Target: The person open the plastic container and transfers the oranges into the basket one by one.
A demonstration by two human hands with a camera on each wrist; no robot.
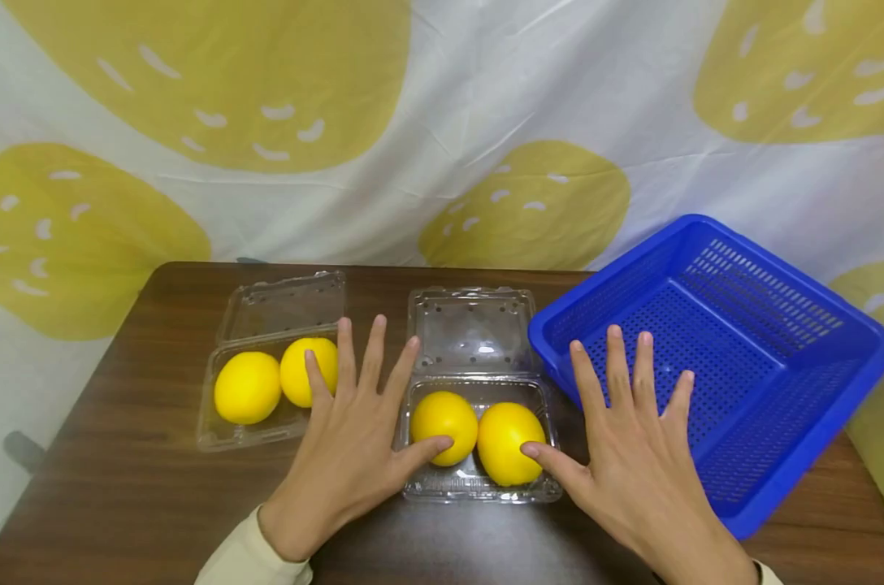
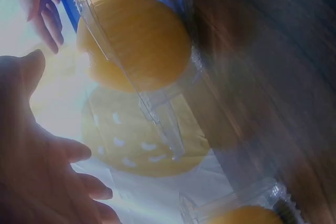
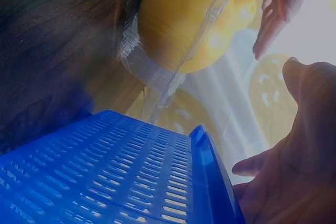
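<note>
My left hand (image 1: 350, 439), fingers spread, hovers between two clear plastic clamshell boxes with nothing in its grasp. The right hand (image 1: 635, 455) is spread likewise, over the near left side of the blue basket (image 1: 786, 325). Between the hands lies the middle clamshell box (image 1: 478, 494), lid folded back, holding two round yellow fruits, one on the left (image 1: 442, 414) and one on the right (image 1: 511, 455). In the right wrist view a fruit (image 3: 178, 24) shows a green stem spot. Both thumbs overlap the fruits in the head view; both wrist views show the hands apart from them.
At the left, another open clamshell box (image 1: 215, 435) holds two more yellow fruits (image 1: 248, 388), one partly behind my left fingers. The blue perforated basket stands tilted in view at the right. A white cloth (image 1: 478, 73) with yellow fruit prints hangs behind the brown wooden table (image 1: 120, 463).
</note>
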